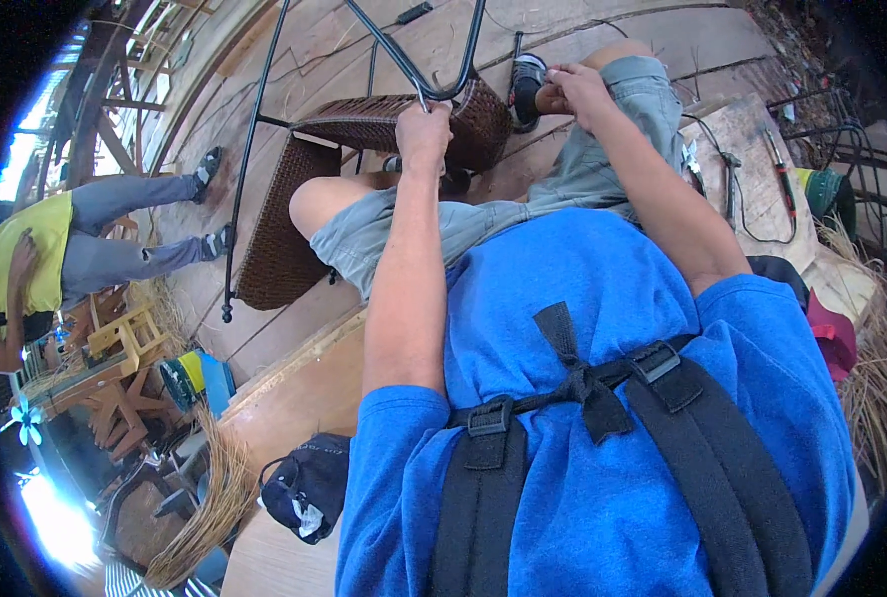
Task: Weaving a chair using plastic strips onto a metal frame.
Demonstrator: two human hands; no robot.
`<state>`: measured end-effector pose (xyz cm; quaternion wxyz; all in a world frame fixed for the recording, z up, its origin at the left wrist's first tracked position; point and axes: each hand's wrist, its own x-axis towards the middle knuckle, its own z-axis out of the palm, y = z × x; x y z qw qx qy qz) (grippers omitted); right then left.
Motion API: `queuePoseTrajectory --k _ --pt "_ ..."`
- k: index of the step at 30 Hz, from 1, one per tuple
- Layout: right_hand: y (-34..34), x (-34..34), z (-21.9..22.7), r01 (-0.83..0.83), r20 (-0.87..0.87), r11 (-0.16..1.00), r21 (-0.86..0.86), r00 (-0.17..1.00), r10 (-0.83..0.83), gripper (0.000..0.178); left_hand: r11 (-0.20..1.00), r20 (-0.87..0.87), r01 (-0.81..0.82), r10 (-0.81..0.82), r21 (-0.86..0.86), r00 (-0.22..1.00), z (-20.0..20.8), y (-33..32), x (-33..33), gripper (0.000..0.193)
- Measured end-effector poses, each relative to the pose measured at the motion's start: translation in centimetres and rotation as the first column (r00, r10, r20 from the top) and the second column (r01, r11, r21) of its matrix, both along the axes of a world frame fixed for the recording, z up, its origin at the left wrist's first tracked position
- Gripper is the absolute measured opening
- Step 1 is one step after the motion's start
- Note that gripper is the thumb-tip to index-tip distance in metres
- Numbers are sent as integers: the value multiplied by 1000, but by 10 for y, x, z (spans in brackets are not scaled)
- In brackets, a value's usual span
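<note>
My left hand (425, 137) is closed in a fist, with a slim silver metal piece showing above it beside the black metal frame (396, 48). Its kind cannot be made out. That frame belongs to a brown woven chair (289, 224), tipped over on the floor in front of my legs. My right hand (575, 96) is apart from the chair, near my right ankle and dark shoe (528, 85). Its fingers are pinched together; whatever may be between them is too small to see.
To my right, a board (752, 179) holds a red-and-black tool (784, 189) and a cord. A black bag (309, 488) lies at my left on a wooden surface (314, 393), near a bundle of straw-like strands (205, 497). Another person (35, 249) in yellow is at far left.
</note>
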<state>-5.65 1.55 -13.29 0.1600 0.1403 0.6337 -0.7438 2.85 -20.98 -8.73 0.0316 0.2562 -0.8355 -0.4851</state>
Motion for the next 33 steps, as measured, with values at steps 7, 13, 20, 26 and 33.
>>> queuePoseTrajectory --k 7,13,20,26,33 --pt "-1 8 -2 -146 -26 986 87 989 148 10 995 18 36 -38 97 999 -1 -9 -5 24" --pt "2 11 -5 -268 -122 923 275 943 310 19 995 24 48 -50 84 998 4 -9 -4 20" --pt "-11 22 4 -230 -297 703 673 786 542 54 990 14 53 -55 129 998 0 -11 -3 22" --pt "-53 25 10 -290 -416 670 684 599 684 110 996 4 83 -83 -14 997 -2 -11 -5 26" --pt "-73 14 2 -402 -406 713 575 617 675 105 990 77 118 -112 -82 991 0 -9 -2 27"
